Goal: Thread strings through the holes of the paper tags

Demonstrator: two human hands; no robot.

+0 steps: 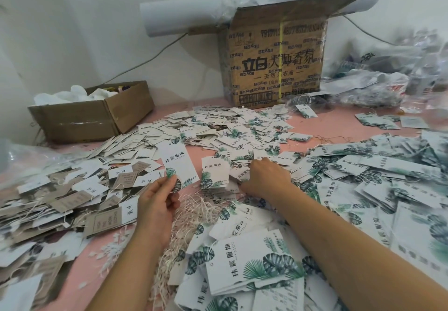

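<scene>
Our left hand point(157, 196) pinches one white tag point(180, 162) by its bottom end and holds it up. Our right hand point(264, 177) is apart from it, with its fingers down on a small stack of tags point(214, 173). We cannot tell if it grips any. The strings point(194, 206) lie in a heap between our arms on the pink table point(339, 121).
</scene>
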